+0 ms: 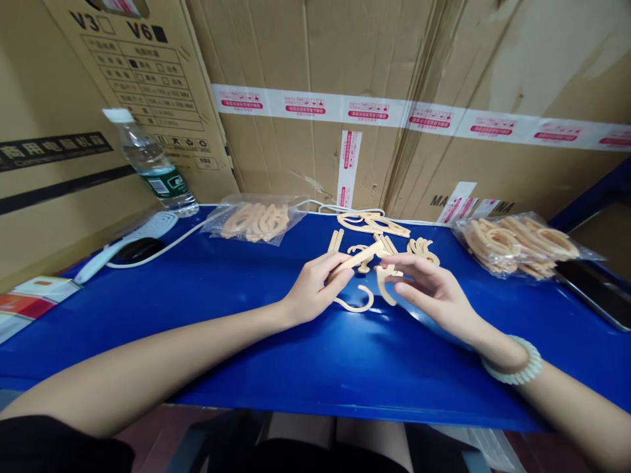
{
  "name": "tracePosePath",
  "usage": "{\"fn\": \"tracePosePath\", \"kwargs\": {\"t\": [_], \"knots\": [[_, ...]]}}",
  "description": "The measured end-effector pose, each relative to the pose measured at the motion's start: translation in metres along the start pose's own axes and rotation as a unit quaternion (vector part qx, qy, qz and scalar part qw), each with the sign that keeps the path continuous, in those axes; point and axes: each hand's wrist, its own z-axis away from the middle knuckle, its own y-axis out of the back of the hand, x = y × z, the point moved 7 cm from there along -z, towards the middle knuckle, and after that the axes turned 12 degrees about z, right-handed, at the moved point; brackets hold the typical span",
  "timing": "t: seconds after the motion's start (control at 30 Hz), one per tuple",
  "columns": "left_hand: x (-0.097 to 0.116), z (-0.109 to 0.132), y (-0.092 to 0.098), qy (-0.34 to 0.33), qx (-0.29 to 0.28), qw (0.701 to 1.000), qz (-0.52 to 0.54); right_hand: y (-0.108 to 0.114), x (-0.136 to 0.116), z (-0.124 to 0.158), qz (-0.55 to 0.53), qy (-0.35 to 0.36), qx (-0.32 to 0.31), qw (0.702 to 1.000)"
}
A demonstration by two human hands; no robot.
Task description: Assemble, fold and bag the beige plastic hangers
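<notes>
"What were we holding?"
"Our left hand (313, 287) was clamped on a pale strip (363, 255) over the blue table (276, 368), probably to steady it."
"And beyond?"
"Loose pieces (422, 249) lay just behind, presumably for easy reach. Our right hand (438, 292), fingers parted, curved near the strip's far end; we couldn't tell if they touched."

Left grip (315, 284) pinching wooden bar (362, 255) over blue counter (305, 368). Right grip (441, 295) super close to bar's far end, can't tell if touching. Loose wooden bits (420, 249) just beyond, bagged pieces (256, 222) both sides, water bottle (152, 164) back left.
</notes>
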Motion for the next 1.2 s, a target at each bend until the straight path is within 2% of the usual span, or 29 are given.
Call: {"fn": "tracePosePath", "kwargs": {"t": [0.17,0.4,0.57,0.7,0.8,0.9,1.0,1.2], "knots": [[0.003,0.001,-0.003,-0.022,-0.008,0.999,-0.038,0.003,0.014,-0.002,-0.034,-0.07,0.053,0.996],[0.003,0.008,-0.016,-0.068,-0.079,0.979,-0.175,-0.019,0.024,0.001,-0.076,-0.124,-0.072,0.987],[0.005,0.009,-0.021,-0.081,-0.117,0.959,-0.246,-0.032,0.023,0.005,-0.111,-0.147,-0.132,0.974],[0.009,0.009,-0.023,-0.101,-0.122,0.947,-0.279,-0.039,0.026,0.007,-0.142,-0.172,-0.163,0.961],[0.013,0.011,-0.028,-0.144,-0.134,0.92,-0.339,-0.042,0.028,0.008,-0.14,-0.186,-0.175,0.957],[0.017,0.014,-0.034,-0.205,-0.152,0.87,-0.422,-0.042,0.028,0.009,-0.105,-0.196,-0.169,0.96],[0.02,0.017,-0.037,-0.252,-0.141,0.833,-0.473,-0.039,0.025,0.011,-0.054,-0.194,-0.15,0.968],[0.027,0.019,-0.038,-0.291,-0.118,0.811,-0.494,-0.035,0.017,0.012,0.006,-0.145,-0.118,0.982]]}}
